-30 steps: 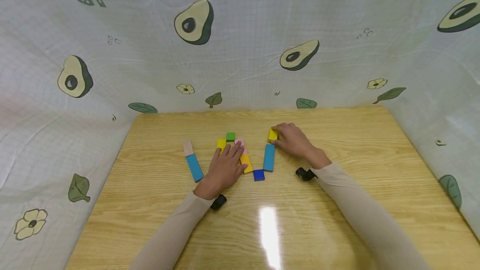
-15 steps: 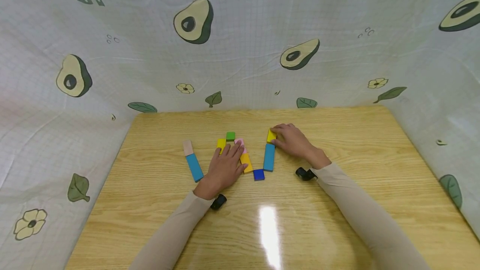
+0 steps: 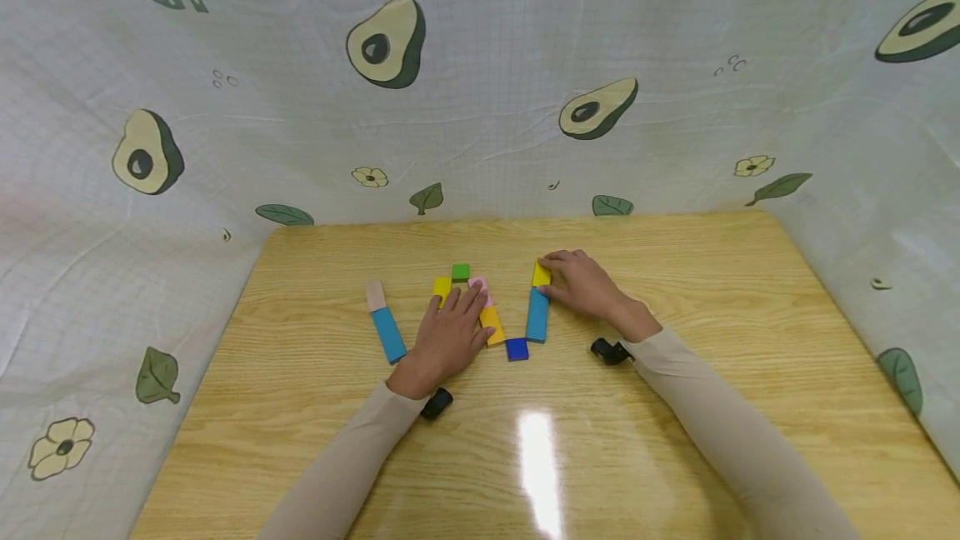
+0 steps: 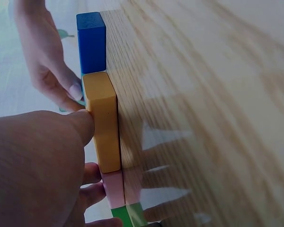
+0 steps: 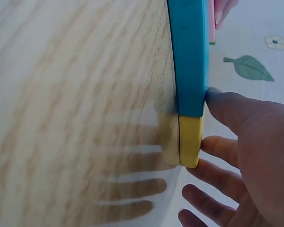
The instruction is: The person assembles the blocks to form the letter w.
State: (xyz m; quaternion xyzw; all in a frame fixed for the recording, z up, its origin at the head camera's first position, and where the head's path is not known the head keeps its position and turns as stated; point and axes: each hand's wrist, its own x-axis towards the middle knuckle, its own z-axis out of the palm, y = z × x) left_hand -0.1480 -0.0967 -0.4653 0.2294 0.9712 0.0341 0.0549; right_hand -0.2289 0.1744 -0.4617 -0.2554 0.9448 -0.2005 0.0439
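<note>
My left hand lies over the middle blocks with fingers spread. Its fingertips reach a yellow block and a pink block, and the thumb touches an orange block. Parts of these blocks are hidden under the fingers. At the right, my right hand has its fingertips against the side and far end of a small yellow block. The thumb rests at the side of a long light-blue block, which meets the yellow block end to end. Near its lower end sits a dark-blue block.
A green block bridges the gap above the yellow and pink blocks. To the left, a beige block stands end to end with another light-blue block. The wooden table backs onto an avocado-print cloth.
My right hand has shifted the yellow block slightly left and toward me, into line with the light-blue block. Its thumb now reaches that blue block. My left hand has stayed in place.
</note>
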